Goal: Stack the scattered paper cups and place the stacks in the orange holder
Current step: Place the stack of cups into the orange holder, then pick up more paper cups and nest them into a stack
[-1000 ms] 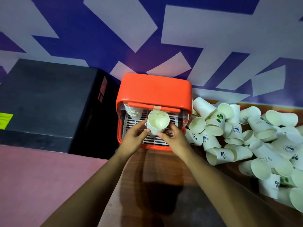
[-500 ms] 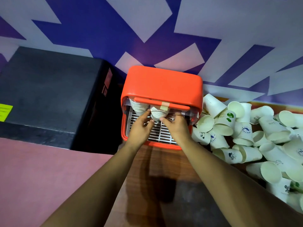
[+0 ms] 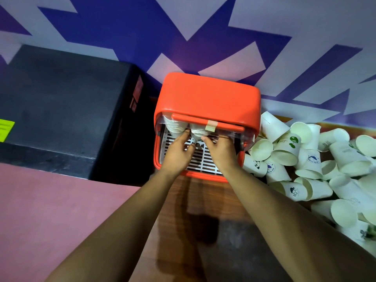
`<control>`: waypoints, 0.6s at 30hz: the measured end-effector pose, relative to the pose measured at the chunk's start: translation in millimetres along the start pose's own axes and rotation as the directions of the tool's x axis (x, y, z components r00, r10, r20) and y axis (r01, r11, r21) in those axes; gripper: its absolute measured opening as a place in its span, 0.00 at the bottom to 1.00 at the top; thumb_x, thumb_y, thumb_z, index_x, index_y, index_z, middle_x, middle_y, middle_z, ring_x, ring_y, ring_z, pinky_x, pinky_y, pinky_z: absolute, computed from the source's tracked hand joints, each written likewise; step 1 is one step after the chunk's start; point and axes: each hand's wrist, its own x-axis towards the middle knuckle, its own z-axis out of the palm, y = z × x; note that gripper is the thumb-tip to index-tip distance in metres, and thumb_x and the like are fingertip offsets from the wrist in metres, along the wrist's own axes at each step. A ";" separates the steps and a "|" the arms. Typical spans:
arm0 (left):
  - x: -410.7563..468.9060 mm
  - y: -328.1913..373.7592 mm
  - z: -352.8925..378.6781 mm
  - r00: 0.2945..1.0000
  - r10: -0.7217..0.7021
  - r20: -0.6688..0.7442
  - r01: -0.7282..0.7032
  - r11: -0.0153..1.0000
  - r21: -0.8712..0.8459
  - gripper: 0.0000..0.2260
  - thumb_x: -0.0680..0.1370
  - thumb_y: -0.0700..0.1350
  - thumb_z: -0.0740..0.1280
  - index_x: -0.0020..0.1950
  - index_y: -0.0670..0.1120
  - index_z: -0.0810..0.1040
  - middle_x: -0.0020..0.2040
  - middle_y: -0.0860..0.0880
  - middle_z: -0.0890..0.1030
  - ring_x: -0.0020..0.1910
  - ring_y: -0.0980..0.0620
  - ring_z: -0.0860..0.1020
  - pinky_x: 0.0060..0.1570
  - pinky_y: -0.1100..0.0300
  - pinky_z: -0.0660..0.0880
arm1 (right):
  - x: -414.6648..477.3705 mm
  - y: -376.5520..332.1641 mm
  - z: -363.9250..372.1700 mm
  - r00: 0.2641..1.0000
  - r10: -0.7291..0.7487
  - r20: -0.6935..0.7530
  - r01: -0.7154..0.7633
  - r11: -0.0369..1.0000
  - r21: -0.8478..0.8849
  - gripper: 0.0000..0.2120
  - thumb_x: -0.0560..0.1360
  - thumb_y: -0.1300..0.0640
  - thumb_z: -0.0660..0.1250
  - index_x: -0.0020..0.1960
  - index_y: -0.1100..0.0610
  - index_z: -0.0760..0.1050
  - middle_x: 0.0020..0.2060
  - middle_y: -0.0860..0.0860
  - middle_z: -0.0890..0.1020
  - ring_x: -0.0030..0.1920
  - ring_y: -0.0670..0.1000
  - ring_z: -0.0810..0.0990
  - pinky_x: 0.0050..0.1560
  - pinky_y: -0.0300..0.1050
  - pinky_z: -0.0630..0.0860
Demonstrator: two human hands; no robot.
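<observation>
Since a second ago, the stack of paper cups that both hands held tilted in front of the orange holder, mouth facing the viewer, has gone inside it, and the camera has come closer. The stack now sits under the orange bar across the holder's open front, just right of a first stack that stands at the left side of the holder. Only their ribbed rims show below the bar.

Both bare forearms reach in from the near edge. The left hand has its grip clamped on the left side of the stack of paper cups, thumb and forefinger pinching it. The right hand has its grip closed on the right side, forefinger laid against the rims. The hands lie over a white slatted tray on the holder's floor.

A strip of tan tape is stuck on the bar.

To the right, a heap of loose paper cups lies on the wooden worktop, most on their sides, some with small printed logos. To the left stands a black box. Behind everything is a wall painted in blue and white angular shapes.
</observation>
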 end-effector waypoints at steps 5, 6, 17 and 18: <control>-10.8 -10.4 -11.2 0.999 -0.017 -0.028 0.019 0.997 0.075 0.20 0.80 0.43 0.66 0.72 0.43 0.72 0.68 0.47 0.76 0.66 0.52 0.75 0.67 0.54 0.73 | -13.0 -10.1 -10.9 0.983 0.011 0.185 0.002 0.998 -0.066 0.21 0.74 0.51 0.71 0.63 0.59 0.74 0.59 0.56 0.80 0.60 0.57 0.77 0.58 0.45 0.71; -15.4 -12.3 -13.3 0.999 -0.002 -0.039 0.005 0.996 0.091 0.18 0.80 0.43 0.66 0.70 0.44 0.74 0.65 0.48 0.77 0.63 0.53 0.77 0.64 0.54 0.74 | -21.7 -11.1 -18.8 0.969 0.008 0.245 0.013 0.996 -0.084 0.23 0.75 0.51 0.70 0.66 0.59 0.71 0.63 0.56 0.77 0.64 0.56 0.74 0.62 0.44 0.69; -79.6 29.2 36.8 0.943 0.223 0.247 -0.261 0.956 0.133 0.05 0.76 0.40 0.67 0.52 0.45 0.78 0.47 0.49 0.78 0.46 0.53 0.76 0.46 0.61 0.71 | -114.9 97.1 -165.4 0.997 -0.075 0.015 0.073 0.878 -0.474 0.20 0.68 0.62 0.72 0.58 0.64 0.74 0.57 0.61 0.76 0.59 0.61 0.74 0.60 0.54 0.73; -83.8 37.3 50.1 0.930 0.226 0.291 -0.272 0.954 0.127 0.05 0.77 0.40 0.67 0.52 0.44 0.79 0.48 0.48 0.78 0.46 0.52 0.76 0.46 0.61 0.70 | -118.8 110.0 -174.4 0.999 -0.039 0.003 0.035 0.865 -0.500 0.20 0.67 0.63 0.73 0.58 0.65 0.75 0.56 0.63 0.76 0.58 0.64 0.75 0.59 0.56 0.74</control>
